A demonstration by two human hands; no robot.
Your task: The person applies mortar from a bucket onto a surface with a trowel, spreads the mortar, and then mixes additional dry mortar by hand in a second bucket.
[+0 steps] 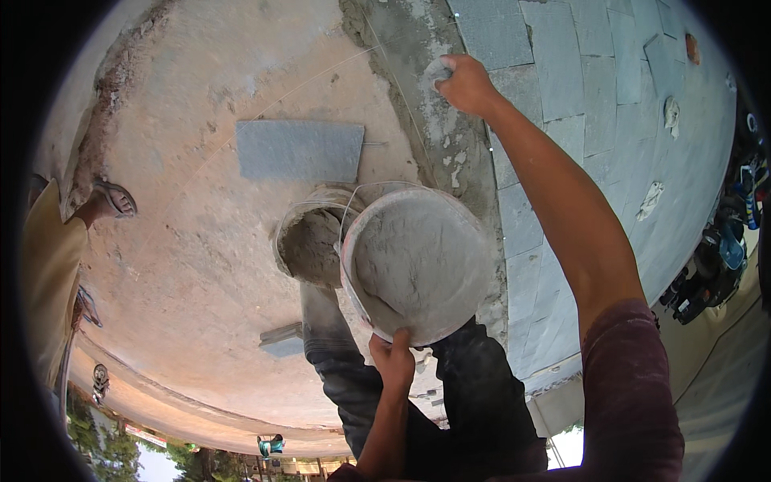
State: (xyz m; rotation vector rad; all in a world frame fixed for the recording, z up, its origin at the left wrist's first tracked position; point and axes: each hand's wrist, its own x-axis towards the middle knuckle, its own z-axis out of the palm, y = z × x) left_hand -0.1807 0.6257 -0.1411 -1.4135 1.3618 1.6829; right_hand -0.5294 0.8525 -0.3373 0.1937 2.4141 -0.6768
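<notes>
A wide bucket [353, 301] full of grey cement-like powder [422, 257] is tilted in front of my legs. My left hand [393, 361] is closed on its near rim, thumb over the edge. My right arm stretches far forward over a strip of wet grey mortar [458, 161] beside the laid paving. There my right hand [466, 84] is closed round a small, rounded grey thing [438, 72], whose kind I cannot make out. Pale grey patches lie on the mortar below it. A second, smaller bucket [281, 257], crusted with mortar inside, stands left of the big one.
A loose grey stone slab [301, 151] lies on the bare ground, with stacked slabs [281, 337] nearer. Strings [401, 92] run over the mortar's edge. Laid grey pavers [554, 80] cover the right side. Another person's sandalled foot [116, 199] is at left; parked motorbikes [707, 265] stand at right.
</notes>
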